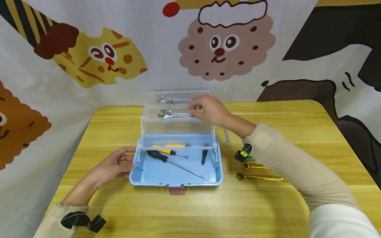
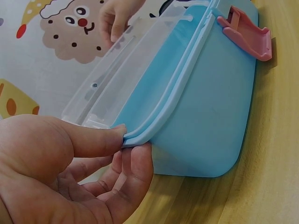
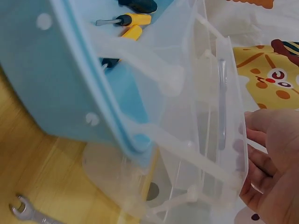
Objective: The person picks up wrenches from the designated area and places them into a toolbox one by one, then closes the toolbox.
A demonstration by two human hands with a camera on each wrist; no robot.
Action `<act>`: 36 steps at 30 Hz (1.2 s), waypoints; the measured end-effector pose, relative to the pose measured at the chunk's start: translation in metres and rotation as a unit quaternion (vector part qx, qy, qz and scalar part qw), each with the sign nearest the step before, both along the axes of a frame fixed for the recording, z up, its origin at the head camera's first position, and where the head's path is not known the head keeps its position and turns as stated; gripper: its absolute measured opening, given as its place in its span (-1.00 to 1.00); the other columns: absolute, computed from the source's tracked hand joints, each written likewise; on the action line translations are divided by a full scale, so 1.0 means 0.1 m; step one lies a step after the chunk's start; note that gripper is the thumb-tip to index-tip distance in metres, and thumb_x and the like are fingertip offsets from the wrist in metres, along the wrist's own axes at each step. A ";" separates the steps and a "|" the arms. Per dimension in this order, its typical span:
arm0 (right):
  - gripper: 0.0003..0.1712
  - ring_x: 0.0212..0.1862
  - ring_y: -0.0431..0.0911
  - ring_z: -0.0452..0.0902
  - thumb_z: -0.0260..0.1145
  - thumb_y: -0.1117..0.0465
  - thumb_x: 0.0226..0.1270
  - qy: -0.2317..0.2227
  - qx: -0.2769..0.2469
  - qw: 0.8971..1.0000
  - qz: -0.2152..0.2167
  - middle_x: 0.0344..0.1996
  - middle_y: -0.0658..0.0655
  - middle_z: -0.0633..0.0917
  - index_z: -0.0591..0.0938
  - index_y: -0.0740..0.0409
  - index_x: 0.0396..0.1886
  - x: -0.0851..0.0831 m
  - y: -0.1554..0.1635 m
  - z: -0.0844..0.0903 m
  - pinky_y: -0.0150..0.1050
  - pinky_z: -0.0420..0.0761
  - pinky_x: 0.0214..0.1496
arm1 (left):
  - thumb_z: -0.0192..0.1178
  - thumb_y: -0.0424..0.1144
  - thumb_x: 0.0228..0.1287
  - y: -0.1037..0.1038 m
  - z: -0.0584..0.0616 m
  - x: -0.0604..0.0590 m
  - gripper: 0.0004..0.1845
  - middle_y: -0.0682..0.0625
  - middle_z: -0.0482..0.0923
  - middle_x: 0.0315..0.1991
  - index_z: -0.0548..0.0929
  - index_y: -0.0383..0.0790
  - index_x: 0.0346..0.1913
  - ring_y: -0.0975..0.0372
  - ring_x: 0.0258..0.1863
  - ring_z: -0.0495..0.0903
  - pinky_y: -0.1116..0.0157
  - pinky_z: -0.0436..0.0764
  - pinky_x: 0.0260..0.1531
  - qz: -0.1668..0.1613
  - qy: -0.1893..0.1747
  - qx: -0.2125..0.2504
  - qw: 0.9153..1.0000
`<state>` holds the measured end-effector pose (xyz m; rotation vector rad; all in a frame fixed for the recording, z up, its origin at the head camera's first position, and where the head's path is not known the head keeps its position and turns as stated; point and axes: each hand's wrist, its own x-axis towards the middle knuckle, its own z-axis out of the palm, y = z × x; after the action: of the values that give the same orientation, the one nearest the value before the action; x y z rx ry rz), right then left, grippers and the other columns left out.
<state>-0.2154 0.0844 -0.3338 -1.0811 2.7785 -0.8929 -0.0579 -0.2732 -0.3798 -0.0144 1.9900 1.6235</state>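
Observation:
A blue toolbox (image 1: 177, 180) stands open on the table, its clear trays (image 1: 178, 127) raised at the back. My left hand (image 1: 114, 167) pinches the box's left rim between thumb and fingers, plain in the left wrist view. My right hand (image 1: 209, 109) is at the right end of the upper trays, fingers bent. Its fingertips show faintly through the clear tray wall (image 3: 233, 107); I cannot tell whether they grip anything. An adjustable wrench (image 1: 168, 114) lies in the tray, its handle running toward that hand. Open-end wrenches (image 1: 174, 99) lie in the tray above.
Inside the box lie a long black screwdriver (image 1: 178, 165), a short black one (image 1: 203, 158) and yellow-handled ones (image 1: 162, 149). Right of the box are a silver wrench (image 1: 227, 137) and gold ratchet wrenches (image 1: 259, 178). A pink latch (image 1: 176, 190) hangs from the box front.

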 end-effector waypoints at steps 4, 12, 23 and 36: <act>-0.69 0.16 0.07 0.53 0.34 0.19 0.45 0.022 -0.013 1.000 -0.005 0.11 0.15 0.70 0.71 0.19 0.11 0.03 0.11 0.00 -0.02 0.51 0.25 | 0.17 -0.45 0.46 0.00 0.00 0.00 -0.36 -0.10 0.51 -0.13 0.15 -0.50 0.46 0.12 -0.24 0.67 0.20 0.73 -0.27 -0.001 -0.001 -0.002 1.000; -0.47 0.38 0.18 0.34 0.36 0.18 0.45 0.065 -0.028 0.997 -0.044 0.32 0.26 0.53 0.54 0.25 0.34 0.13 0.40 0.00 0.10 0.32 0.45 | 0.18 -0.44 0.46 -0.01 0.01 0.00 -0.38 -0.17 0.51 -0.10 0.17 -0.49 0.45 0.09 -0.23 0.67 0.20 0.74 -0.26 0.003 -0.003 -0.013 1.000; -0.28 0.41 0.27 0.27 0.41 0.20 0.39 0.016 -0.012 0.993 -0.118 0.38 0.40 0.38 0.36 0.38 0.43 0.36 0.74 -0.25 0.18 0.30 0.45 | 0.18 -0.44 0.46 -0.02 0.00 0.00 -0.37 -0.14 0.51 -0.11 0.16 -0.50 0.45 0.10 -0.23 0.67 0.20 0.74 -0.26 0.000 0.000 -0.012 1.000; -0.14 0.38 0.39 0.25 0.48 0.10 0.32 -0.064 0.070 0.983 -0.156 0.35 0.52 0.35 0.32 0.47 0.42 0.53 0.89 -0.68 0.28 0.32 0.40 | 0.18 -0.44 0.45 -0.02 0.00 0.00 -0.37 -0.13 0.50 -0.12 0.17 -0.48 0.46 0.11 -0.23 0.66 0.20 0.74 -0.25 0.003 0.002 -0.018 1.000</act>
<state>-0.1627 0.1730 -0.4013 -0.5566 2.8944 -0.7428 -0.0579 -0.2750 -0.3797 -0.0296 2.0244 1.5917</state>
